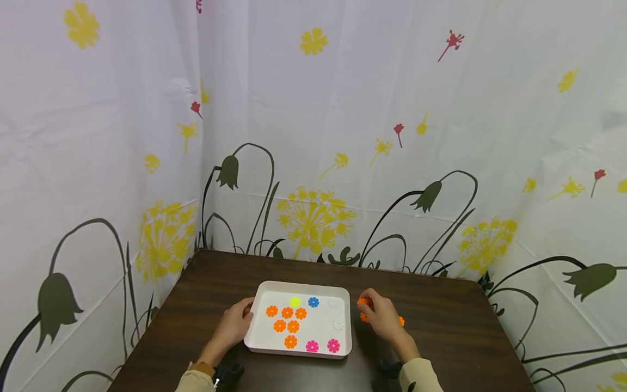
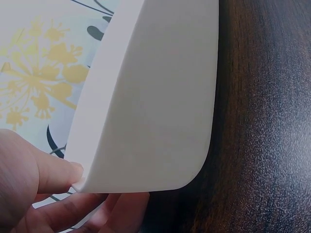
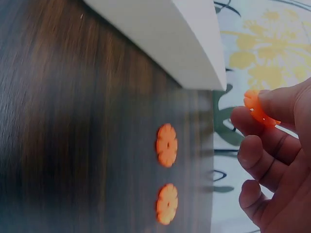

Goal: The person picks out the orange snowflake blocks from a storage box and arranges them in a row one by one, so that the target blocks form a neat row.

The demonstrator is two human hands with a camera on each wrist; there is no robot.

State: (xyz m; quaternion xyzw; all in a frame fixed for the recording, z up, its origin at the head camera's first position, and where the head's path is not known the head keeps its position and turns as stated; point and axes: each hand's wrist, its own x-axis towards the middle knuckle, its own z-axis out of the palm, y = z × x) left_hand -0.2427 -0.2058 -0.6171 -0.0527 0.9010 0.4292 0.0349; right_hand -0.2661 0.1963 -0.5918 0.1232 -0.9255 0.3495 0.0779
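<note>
A white rectangular tray (image 1: 259, 342) sits on the dark wooden table. My left hand (image 1: 234, 324) grips its left side, the thumb (image 2: 60, 172) over the rim and the other fingers below it. Inside lie several orange notched discs (image 1: 290, 342), a yellow disc (image 1: 294, 302), a blue one (image 1: 313, 302), two pink ones (image 1: 333, 345) and two whitish ones (image 1: 338, 325). Just right of the tray, my right hand (image 1: 384, 317) pinches another orange notched disc (image 3: 253, 103) between thumb and index finger. Two more orange discs (image 3: 166, 145) rest flat on the table near that hand.
The dark table (image 1: 455, 337) extends around the tray on all sides. Behind it hangs a white curtain (image 1: 372, 81) printed with flowers, close to the table's back edge. Dark wrist gear (image 1: 228, 374) is strapped to my left wrist.
</note>
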